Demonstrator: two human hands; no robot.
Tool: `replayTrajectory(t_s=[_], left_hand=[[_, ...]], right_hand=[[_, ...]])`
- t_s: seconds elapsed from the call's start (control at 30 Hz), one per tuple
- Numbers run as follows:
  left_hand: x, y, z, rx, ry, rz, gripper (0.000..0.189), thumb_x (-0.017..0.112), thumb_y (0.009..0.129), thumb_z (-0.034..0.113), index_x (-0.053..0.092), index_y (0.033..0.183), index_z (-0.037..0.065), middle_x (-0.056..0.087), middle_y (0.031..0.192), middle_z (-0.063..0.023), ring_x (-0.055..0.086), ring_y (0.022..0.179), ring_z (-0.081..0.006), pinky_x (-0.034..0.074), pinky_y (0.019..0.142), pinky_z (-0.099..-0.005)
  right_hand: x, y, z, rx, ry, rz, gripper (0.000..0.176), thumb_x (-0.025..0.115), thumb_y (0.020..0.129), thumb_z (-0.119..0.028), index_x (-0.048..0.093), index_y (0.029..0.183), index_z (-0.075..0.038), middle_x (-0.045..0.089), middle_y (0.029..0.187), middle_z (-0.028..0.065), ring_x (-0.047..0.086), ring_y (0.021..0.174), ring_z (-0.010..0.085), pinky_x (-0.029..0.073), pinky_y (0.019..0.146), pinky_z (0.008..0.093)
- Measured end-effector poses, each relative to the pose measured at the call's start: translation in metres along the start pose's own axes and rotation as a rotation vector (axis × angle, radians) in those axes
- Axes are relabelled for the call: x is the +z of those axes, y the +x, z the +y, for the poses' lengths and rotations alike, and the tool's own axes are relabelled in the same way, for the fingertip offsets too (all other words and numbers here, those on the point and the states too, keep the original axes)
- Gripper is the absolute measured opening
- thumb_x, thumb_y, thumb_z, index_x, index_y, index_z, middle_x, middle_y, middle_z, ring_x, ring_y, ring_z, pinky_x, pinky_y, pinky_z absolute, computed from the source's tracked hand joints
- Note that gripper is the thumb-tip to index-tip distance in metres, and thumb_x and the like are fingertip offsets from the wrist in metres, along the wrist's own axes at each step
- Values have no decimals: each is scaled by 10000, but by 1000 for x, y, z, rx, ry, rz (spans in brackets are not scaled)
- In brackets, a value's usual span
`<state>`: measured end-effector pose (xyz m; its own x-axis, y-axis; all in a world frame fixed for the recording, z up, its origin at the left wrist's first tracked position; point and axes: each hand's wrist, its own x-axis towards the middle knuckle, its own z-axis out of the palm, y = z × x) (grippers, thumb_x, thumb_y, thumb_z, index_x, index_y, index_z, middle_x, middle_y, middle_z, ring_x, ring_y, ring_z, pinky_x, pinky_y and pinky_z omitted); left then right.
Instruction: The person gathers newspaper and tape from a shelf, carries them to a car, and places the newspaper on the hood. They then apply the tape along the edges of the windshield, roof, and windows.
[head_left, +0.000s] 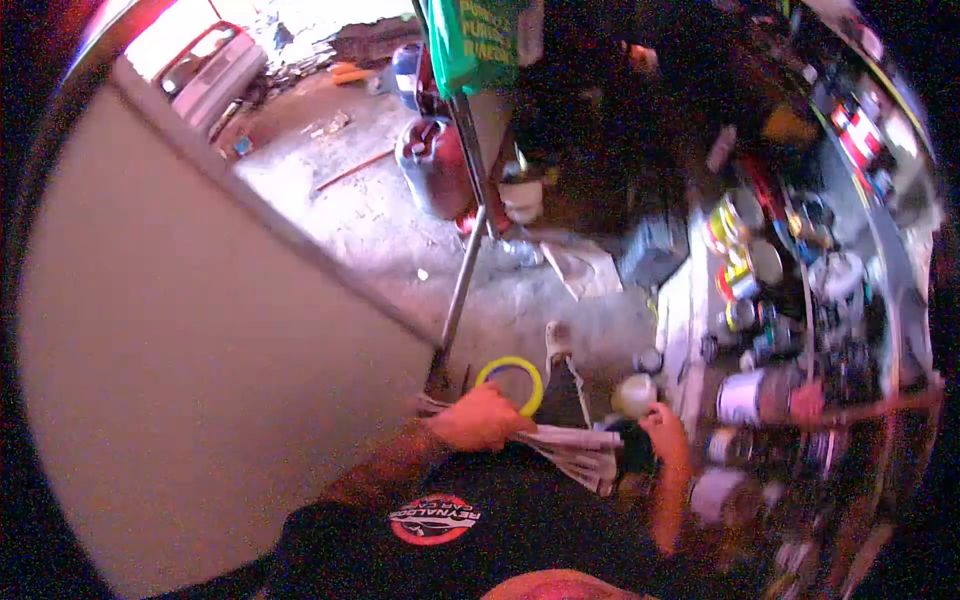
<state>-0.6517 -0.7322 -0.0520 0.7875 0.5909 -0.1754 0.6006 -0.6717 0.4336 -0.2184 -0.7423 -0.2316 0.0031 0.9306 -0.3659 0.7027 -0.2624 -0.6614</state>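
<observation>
Head view, field notes, left to right. Tan panel (200,350) lies well left of your left grip. Your left hand (485,418) is closed tight round the folded paper bundle (575,448). The yellow tape ring (511,385) sits just above that grip, whether touching you cannot tell. The bundle fans rightward to your right hand (665,428), whose fingers curl at its dark end; how firmly is not clear. White can (742,398) stands just right of it. Judgement: the bundle is gathered in hand, none of it opened out or laid down.

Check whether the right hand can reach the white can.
Probably yes: the right hand is just beside the white can, nothing visible between them, though it seems busy with a pale round object.
</observation>
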Motion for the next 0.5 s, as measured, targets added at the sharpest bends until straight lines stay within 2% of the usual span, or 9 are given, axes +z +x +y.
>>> replayTrajectory(t_s=[0.07, 0.13, 0.17, 0.2, 0.27, 0.3, 0.37, 0.43, 0.5], left_hand=[[-3, 45, -31, 27, 35, 67, 363, 707, 727, 150, 717, 1089, 175, 709, 798, -109, 720, 777, -295, 540, 641, -435], [-50, 91, -70, -55, 51, -4, 275, 696, 737, 156, 717, 1011, 168, 705, 771, -100, 718, 751, -297, 540, 635, -429], [-65, 101, -70, -115, 11, -54, 231, 690, 742, 159, 717, 972, 165, 704, 757, -95, 717, 738, -298, 540, 633, -426], [-86, 114, -78, -90, 28, -12, 132, 674, 751, 169, 698, 880, 157, 691, 722, -105, 717, 735, -302, 544, 650, -447], [-117, 127, -85, -114, -27, 101, 118, 680, 740, 172, 685, 855, 150, 687, 719, -109, 714, 732, -308, 544, 656, -458], [-129, 131, -87, -126, -53, 160, 113, 683, 734, 174, 679, 843, 146, 686, 717, -111, 713, 731, -311, 544, 659, -463], [-149, 139, -98, -119, -36, 177, 104, 687, 724, 171, 685, 825, 144, 688, 711, -103, 708, 722, -319, 542, 655, -464], [-155, 148, -98, -124, -48, 154, 95, 685, 722, 169, 692, 813, 143, 687, 701, -102, 706, 719, -325, 542, 654, -463], [-141, 166, -118, -139, 0, 170, 59, 685, 729, 184, 690, 728, 125, 687, 680, -100, 709, 701, -302, 539, 637, -447]], right_hand=[[-11, 56, 2, -20, -61, -17, 414, 773, 837, -176, 648, 1207, -39, 724, 873, 129, 692, 798, 215, 543, 761, 351], [-24, 129, -21, -57, -135, -59, 380, 755, 865, -160, 646, 1201, -21, 724, 875, 152, 690, 779, 215, 544, 758, 348], [-39, 155, -49, -109, -111, -76, 384, 757, 866, -162, 646, 1206, -22, 725, 878, 155, 692, 788, 217, 545, 762, 347], [-57, 183, -96, -154, -94, -109, 389, 760, 866, -164, 646, 1211, -23, 725, 882, 158, 694, 797, 218, 545, 767, 346], [-77, 246, -179, -347, -14, -96, 393, 756, 883, -159, 644, 1237, -29, 725, 900, 132, 680, 812, 184, 543, 771, 326], [-80, 274, -207, -407, 52, -160, 367, 728, 917, -169, 641, 1246, -30, 722, 920, 86, 663, 816, 149, 540, 774, 304], [-89, 312, -281, -536, 211, -408, 460, 716, 954, -325, 602, 1296, -40, 695, 1026, 43, 649, 932, 135, 526, 825, 285], [-94, 315, -341, -604, 357, -722, 436, 747, 918, -258, 615, 1294, -82, 686, 1110, 76, 658, 988, 181, 530, 866, 345], [-86, 326, -379, -743, 361, -861, 576, 750, 882, -434, 608, 1299, -62, 644, 1193, 84, 660, 990, 176, 508, 894, 337]])
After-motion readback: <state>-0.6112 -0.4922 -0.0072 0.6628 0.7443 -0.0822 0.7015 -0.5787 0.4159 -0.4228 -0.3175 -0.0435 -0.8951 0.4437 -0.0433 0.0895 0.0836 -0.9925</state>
